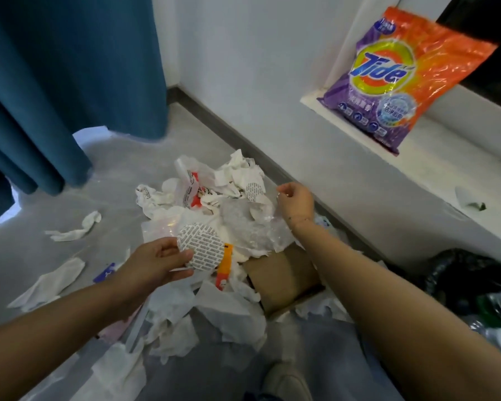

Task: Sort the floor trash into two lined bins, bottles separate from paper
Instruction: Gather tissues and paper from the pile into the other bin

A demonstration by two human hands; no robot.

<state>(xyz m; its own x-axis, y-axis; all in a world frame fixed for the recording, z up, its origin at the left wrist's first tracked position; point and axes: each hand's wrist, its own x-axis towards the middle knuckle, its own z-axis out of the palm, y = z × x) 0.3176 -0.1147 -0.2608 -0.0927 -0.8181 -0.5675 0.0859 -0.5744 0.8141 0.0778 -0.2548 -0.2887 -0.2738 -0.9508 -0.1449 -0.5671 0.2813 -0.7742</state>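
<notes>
- Nearest the camera, two bare forearms reach forward and down over a grey floor; a pale shoe shows at the bottom edge.
- The largest thing is the trash pile on the floor between the hands: crumpled white tissues, clear plastic film, red-and-white printed wrappers and a flattened brown cardboard box. Loose tissues lie scattered to the left.
- At the right edge sits a bin with a black liner, and clear plastic bottles show inside it. No second bin is in view.
- An orange and purple Tide detergent bag leans on a white ledge, well apart from the pile. A blue curtain hangs at the left.
- The left hand holds a round white paper disc printed with rows of small grey text, thumb and fingers pinching its left edge just above the pile.
- The right hand hovers over the far side of the pile, fingers curled, pinching the edge of a clear plastic sheet.
- To do this step well, I judge each piece should be lifted free singly, so film and paper do not cling together, then dropped in the matching bin.
</notes>
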